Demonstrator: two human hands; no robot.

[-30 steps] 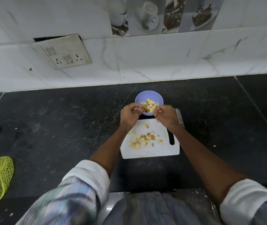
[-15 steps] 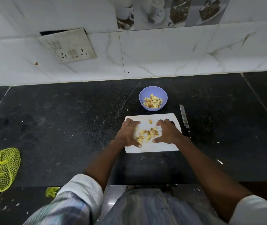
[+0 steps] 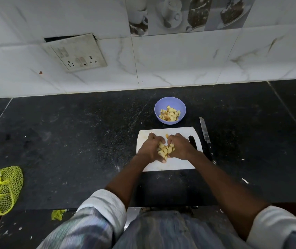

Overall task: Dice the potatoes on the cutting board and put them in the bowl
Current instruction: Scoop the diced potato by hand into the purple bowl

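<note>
A white cutting board (image 3: 179, 165) lies on the black counter. On it, my left hand (image 3: 149, 148) and my right hand (image 3: 180, 147) cup a pile of yellow potato dice (image 3: 166, 150) from both sides, fingers curled around it. One loose dice piece (image 3: 167, 135) sits just beyond the hands. Behind the board stands a purple bowl (image 3: 161, 105) holding several potato dice (image 3: 170, 115).
A knife (image 3: 205, 136) lies on the counter along the board's right edge, blade pointing away from me. A yellow mesh bag (image 3: 0, 189) sits at the near left. The tiled wall with a switch plate (image 3: 75, 53) rises behind the counter.
Both hands left the bowl, dropped back to the board and closed in from both sides, gathering the scattered dice into one pile between them.
</note>
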